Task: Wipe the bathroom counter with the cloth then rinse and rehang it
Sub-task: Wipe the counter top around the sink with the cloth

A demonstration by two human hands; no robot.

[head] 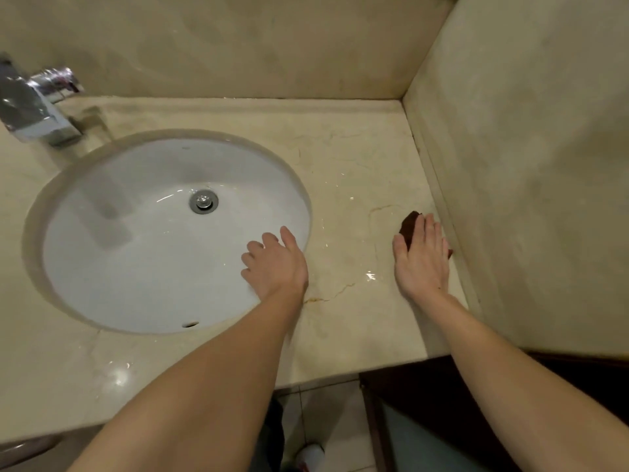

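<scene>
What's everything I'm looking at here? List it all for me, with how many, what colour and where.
counter: one, beige marble, across the middle, wet sheen in spots
sink: one, white oval basin, set into the counter at left
drain: one, silver, at the bottom of the sink
faucet: one, chrome, far left behind the sink
cloth: one, dark brown, on the counter near the right wall, mostly under a hand
walls: two, beige, behind and to the right
floor: pale tiles, below the counter edge
left hand: one, over the sink's right rim, empty
right hand: one, pressed flat on the cloth
</scene>
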